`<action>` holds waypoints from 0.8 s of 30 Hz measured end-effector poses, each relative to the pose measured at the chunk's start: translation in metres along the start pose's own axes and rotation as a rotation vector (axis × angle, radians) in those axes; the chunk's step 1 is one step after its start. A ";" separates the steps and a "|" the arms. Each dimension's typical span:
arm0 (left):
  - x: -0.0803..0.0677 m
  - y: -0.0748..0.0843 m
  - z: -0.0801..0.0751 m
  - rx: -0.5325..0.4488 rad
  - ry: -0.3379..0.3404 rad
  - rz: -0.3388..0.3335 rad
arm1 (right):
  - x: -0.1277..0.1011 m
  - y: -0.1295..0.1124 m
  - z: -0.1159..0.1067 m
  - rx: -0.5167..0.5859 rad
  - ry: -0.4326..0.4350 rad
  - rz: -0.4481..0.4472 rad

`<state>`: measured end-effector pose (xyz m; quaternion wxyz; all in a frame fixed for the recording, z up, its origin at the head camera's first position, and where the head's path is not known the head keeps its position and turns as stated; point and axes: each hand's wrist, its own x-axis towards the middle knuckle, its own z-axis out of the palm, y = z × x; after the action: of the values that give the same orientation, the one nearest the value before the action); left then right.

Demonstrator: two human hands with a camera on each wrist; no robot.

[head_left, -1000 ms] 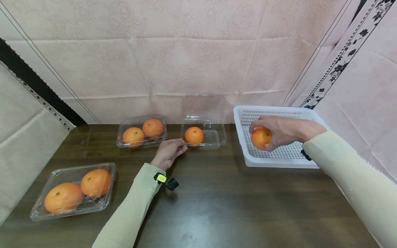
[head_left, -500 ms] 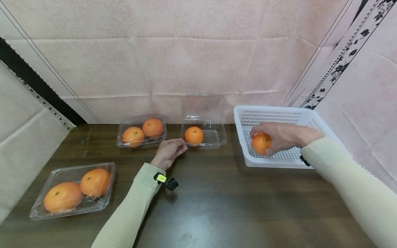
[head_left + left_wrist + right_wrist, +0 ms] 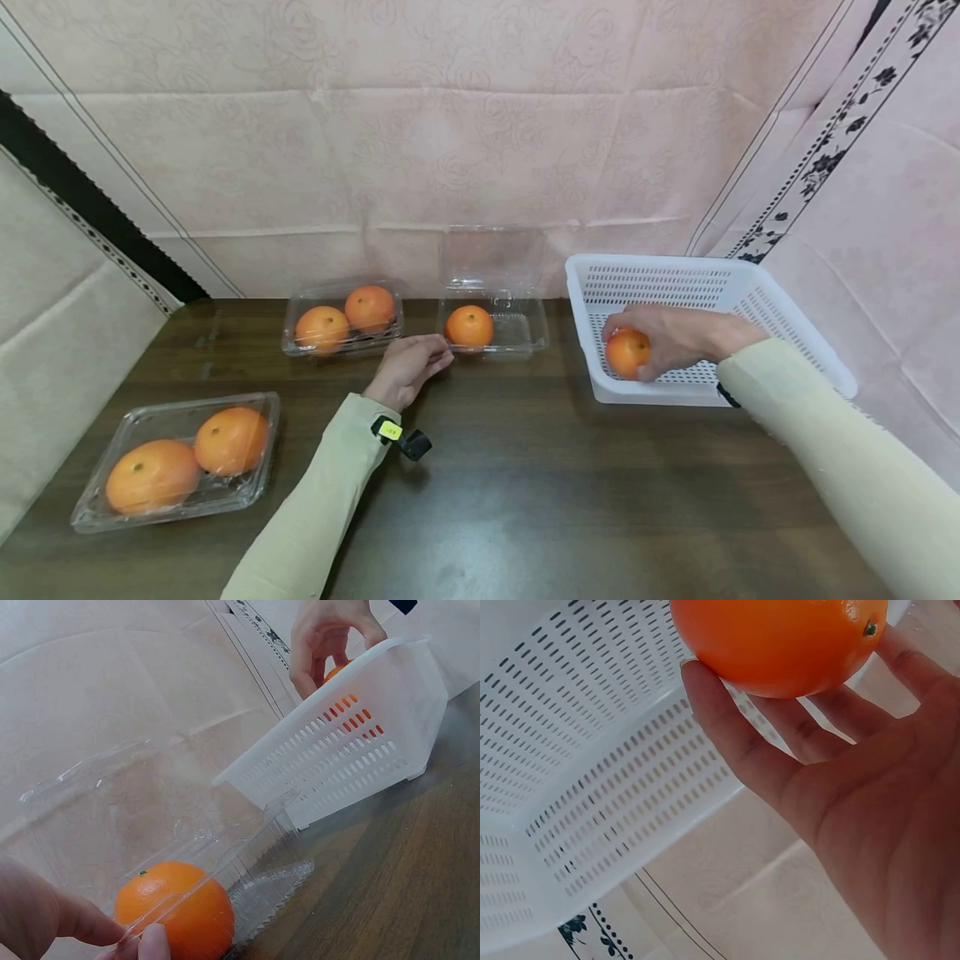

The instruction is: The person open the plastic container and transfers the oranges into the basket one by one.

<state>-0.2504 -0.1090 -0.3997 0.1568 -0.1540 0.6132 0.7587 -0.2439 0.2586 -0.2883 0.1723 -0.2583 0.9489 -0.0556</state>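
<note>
In the head view my right hand (image 3: 667,340) grips an orange (image 3: 627,353) inside the white perforated basket (image 3: 813,358). Seen from the right wrist, fingers and thumb curve round the orange (image 3: 787,641), with the basket wall behind it. My left hand (image 3: 407,369) pinches the front rim of a clear plastic clamshell box (image 3: 517,333), thumb and finger on the edge in the left wrist view. The box's lid (image 3: 491,254) stands raised at the back. One orange (image 3: 469,328) sits in its left half, beside the left fingertips.
Left of the raised-lid box, another clear box (image 3: 341,321) holds two oranges. A third clear box (image 3: 255,492) with two oranges lies at the front left. Patterned cloth (image 3: 450,150) hangs behind the brown table (image 3: 525,500).
My right hand has sunk a little lower into the basket with the orange, and its forearm has shifted left. The left hand and the boxes stay in place.
</note>
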 end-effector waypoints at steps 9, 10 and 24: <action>0.000 0.000 0.000 -0.007 0.002 0.003 | 0.007 0.003 0.004 0.038 -0.015 0.005; -0.001 0.000 0.000 -0.005 0.005 0.003 | 0.008 0.003 0.004 0.042 -0.019 0.006; -0.001 0.001 0.000 -0.011 0.004 -0.006 | 0.022 0.001 0.010 -0.011 -0.089 0.058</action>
<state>-0.2502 -0.1091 -0.3984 0.1569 -0.1583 0.6088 0.7614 -0.2585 0.2480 -0.3041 0.2144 -0.2339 0.9477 -0.0337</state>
